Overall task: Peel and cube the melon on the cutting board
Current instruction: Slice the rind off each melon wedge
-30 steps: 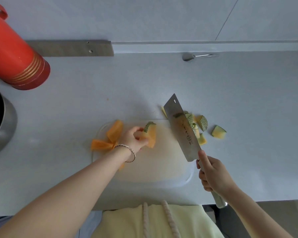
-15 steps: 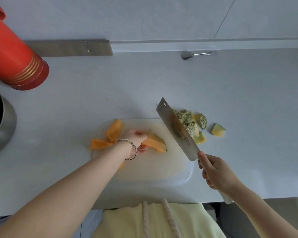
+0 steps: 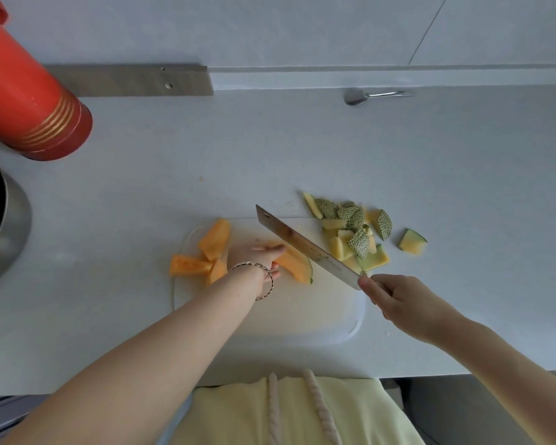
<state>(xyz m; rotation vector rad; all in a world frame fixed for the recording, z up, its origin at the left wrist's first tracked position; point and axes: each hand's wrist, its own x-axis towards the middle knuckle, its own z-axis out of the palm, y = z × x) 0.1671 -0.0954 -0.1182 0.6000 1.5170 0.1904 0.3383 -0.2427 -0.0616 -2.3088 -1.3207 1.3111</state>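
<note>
Cleaver (image 3: 305,245) swung lower over melon wedge (image 3: 294,263); left hand (image 3: 257,256) pins wedge, right hand (image 3: 398,303) grips cleaver.

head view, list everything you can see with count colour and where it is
cutting board: one, translucent white, on the counter in front of the person
melon wedge: one, orange with a green rind edge, on the board under the left hand
peeled melon pieces: about three, orange, left end of the board
rind scraps: a heap, netted green and pale yellow, right far corner of the board and the counter beside it, one piece apart
cleaver: one, steel, slanted over the board
flask: one, red with gold bands, far left
metal pot: one, steel, left edge
spoon: one, steel, by the back wall
left hand: on the wedge, bracelet on wrist
right hand: gripping the cleaver
</note>
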